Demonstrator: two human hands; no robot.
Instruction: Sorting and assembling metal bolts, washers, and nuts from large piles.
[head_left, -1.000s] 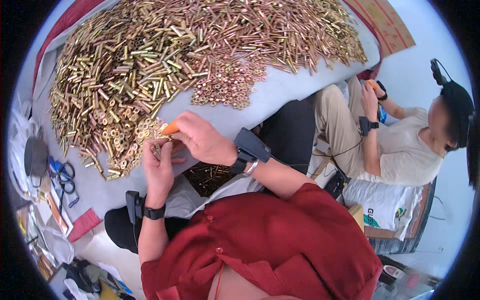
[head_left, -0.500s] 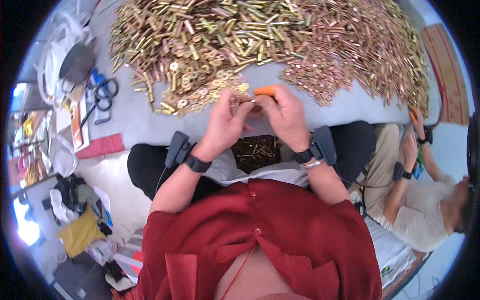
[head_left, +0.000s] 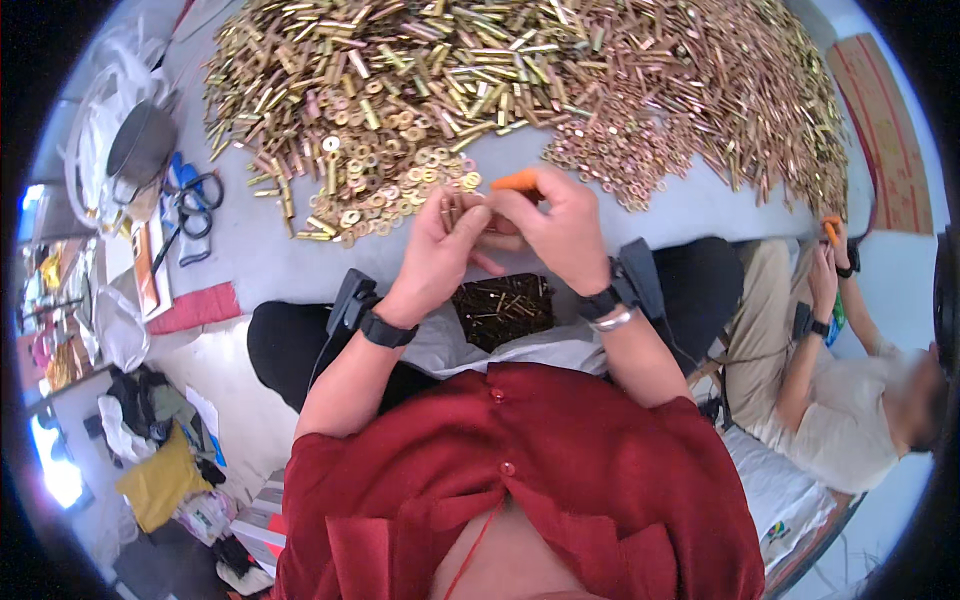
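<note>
The metal tubes [head_left: 480, 75] and the washers [head_left: 400, 190] are golden, the finger cover [head_left: 516, 180] is orange, and the shirt [head_left: 520, 425] is plain dark red.

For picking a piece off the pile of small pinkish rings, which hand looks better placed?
Probably the right hand: it is nearer the pile of small pinkish rings. The left hand is farther left and appears to hold slim metal pieces.

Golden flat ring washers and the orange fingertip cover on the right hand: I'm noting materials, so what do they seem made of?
Golden flat ring washers: metal, probably plated, judging by bright yellowish glints. Orange fingertip cover: perhaps rubber or plastic; looks smooth and matte.
</note>
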